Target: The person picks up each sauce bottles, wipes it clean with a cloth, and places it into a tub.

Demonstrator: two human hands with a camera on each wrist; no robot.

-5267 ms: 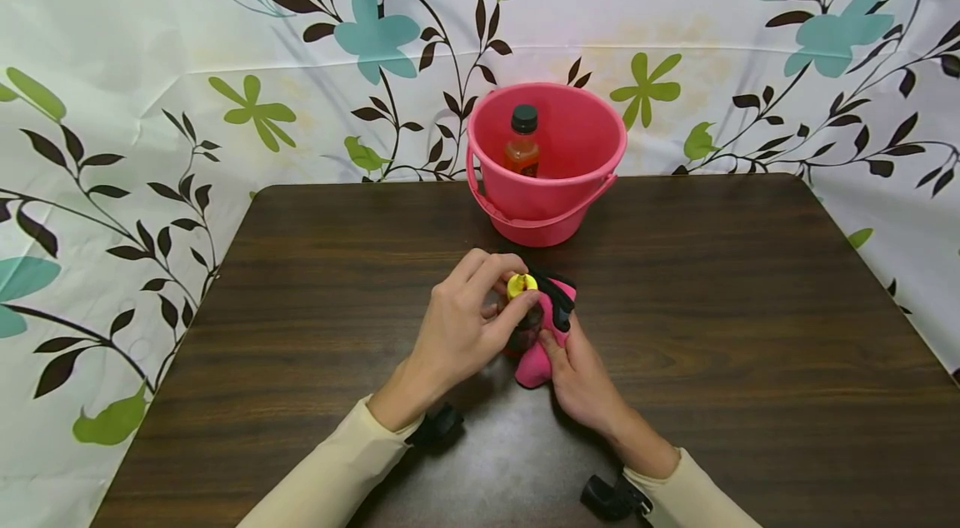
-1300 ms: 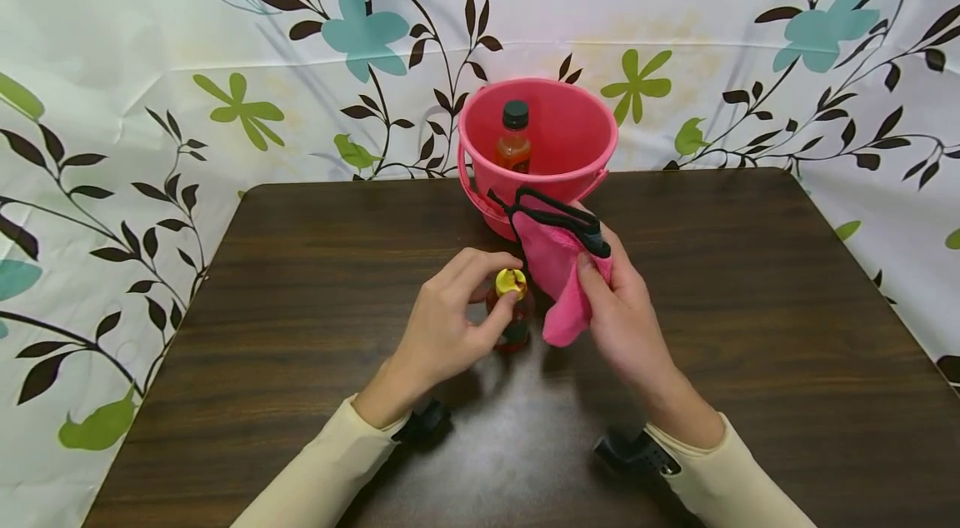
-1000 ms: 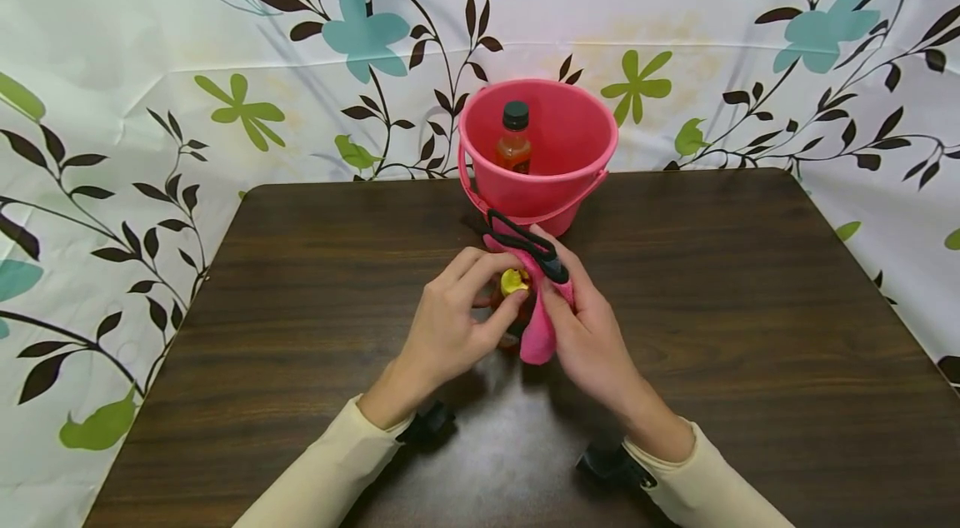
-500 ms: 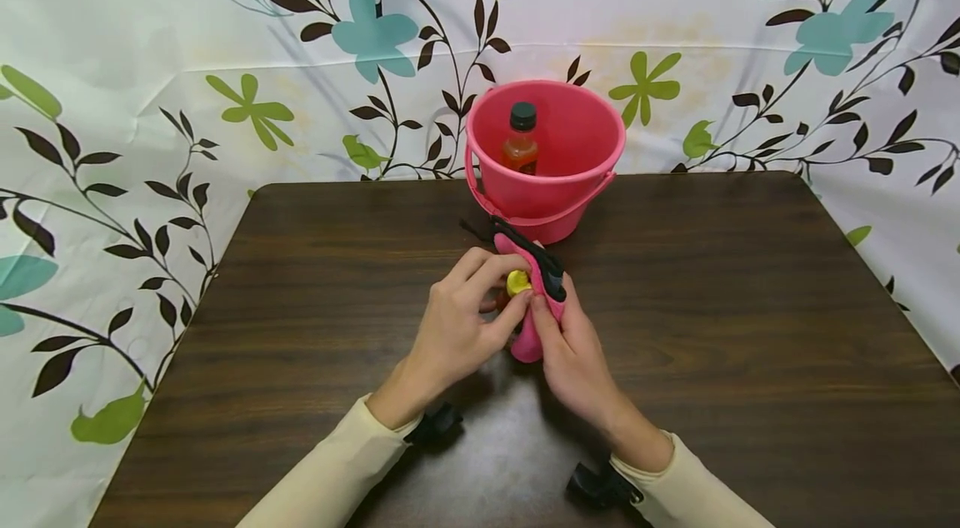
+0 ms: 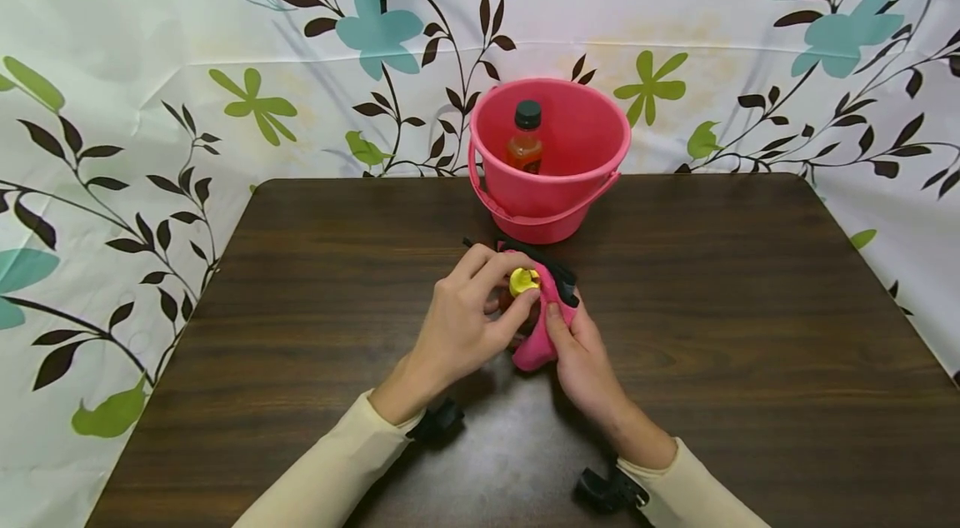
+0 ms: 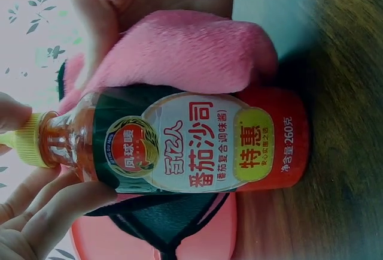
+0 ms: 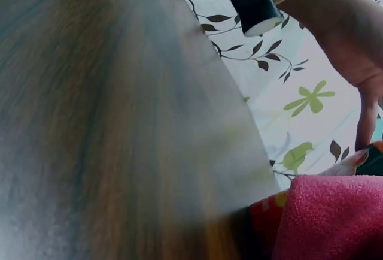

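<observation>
A ketchup bottle with a yellow cap stands upright on the table in front of the bucket. Thumb and fingers of my left hand pinch it at the cap. My right hand grips a folded pink cloth with black trim and presses it along the bottle's right side. In the left wrist view the cloth wraps part of the bottle's side, and the printed label faces the camera. The right wrist view shows the cloth covering most of the bottle; the right hand's fingers are out of that view.
At the back of the brown wooden table stands a pink bucket with its handle lowered at the front. Inside it is a dark-capped bottle of orange-red sauce. A leaf-patterned sheet hangs behind the table.
About a second ago the right hand held the cloth raised and apart from the bottle; it has come left and down onto the bottle's side. The left hand has stayed at the cap.
</observation>
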